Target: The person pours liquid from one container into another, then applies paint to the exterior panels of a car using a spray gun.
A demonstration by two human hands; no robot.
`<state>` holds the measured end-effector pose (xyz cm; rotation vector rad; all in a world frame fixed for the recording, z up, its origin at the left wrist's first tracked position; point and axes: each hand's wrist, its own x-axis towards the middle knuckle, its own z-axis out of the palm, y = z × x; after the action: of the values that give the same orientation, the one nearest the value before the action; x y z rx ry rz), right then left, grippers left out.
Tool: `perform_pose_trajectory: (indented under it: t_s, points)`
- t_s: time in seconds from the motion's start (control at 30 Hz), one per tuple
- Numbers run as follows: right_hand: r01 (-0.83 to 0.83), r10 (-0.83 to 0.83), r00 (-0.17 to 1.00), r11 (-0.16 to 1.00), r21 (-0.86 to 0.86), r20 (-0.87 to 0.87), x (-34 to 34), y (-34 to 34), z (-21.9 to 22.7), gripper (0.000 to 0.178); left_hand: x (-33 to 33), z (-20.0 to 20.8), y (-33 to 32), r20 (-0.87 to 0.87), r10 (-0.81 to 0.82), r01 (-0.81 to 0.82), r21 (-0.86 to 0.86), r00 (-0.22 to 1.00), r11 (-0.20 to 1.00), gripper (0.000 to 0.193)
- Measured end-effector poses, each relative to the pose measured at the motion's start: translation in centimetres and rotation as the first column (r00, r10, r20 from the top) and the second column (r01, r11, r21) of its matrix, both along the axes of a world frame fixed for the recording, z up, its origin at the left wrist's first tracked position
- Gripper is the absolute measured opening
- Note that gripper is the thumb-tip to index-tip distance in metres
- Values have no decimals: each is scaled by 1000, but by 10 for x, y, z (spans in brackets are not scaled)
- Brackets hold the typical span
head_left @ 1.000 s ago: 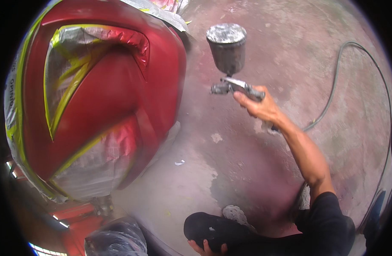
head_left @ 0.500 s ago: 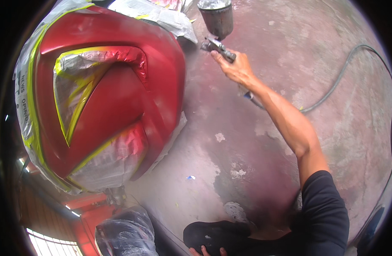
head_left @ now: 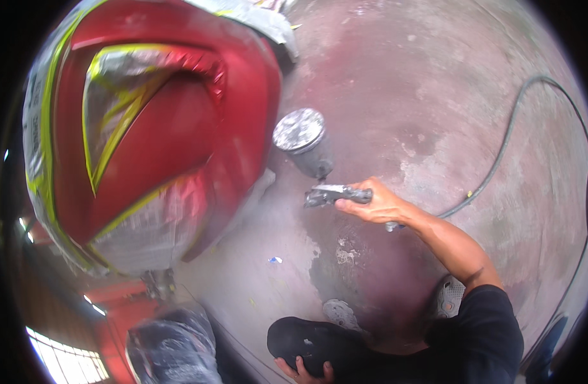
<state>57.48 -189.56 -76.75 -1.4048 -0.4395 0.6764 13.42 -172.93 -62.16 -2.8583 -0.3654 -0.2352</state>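
My right hand (head_left: 382,203) is wrapped round a spray gun (head_left: 327,194), whose nozzle end points left toward a glossy red body panel (head_left: 249,121). Above the gun sits its dark paint cup (head_left: 300,137) with a paint-spattered pale lid. A gap separates the gun from the panel. Yellow tape (head_left: 45,137) edges the panel, and paper masking (head_left: 154,227) with red overspray covers its openings. Low in the picture, my left hand (head_left: 305,371) rests on my dark-clothed knee (head_left: 310,342), fingers spread and holding nothing.
A grey air hose (head_left: 504,153) curves over the stained concrete floor (head_left: 409,96) on the right. Something wrapped in clear plastic (head_left: 172,349) stands at lower left, near a red metal structure (head_left: 118,320). My shoe (head_left: 449,297) is on the floor.
My right hand has brought the spray gun nearer to me, level with the panel's lower part, and turned it so the cup leans left. My left hand stays on the knee.
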Motion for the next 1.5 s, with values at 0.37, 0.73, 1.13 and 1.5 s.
perform_pose_trajectory:
  t_s: [0.37,0.73,1.13,1.5]
  points:
    - [741,-741,671,668,-68,33,-3,47,44,39,-20,-22,28,178,54,-21,-186,983,982,73]
    - [344,-356,933,926,-155,-54,-172,173,76,33,-50,66,72,-44,-105,63,-553,994,831,58]
    - [833,-892,444,446,-328,-87,-155,216,187,33,-39,201,217,-631,-517,-147,-704,579,695,69]
    - [925,-963,196,244,-293,-183,-188,272,131,56,-121,215,368,-537,-582,-33,-752,611,659,74]
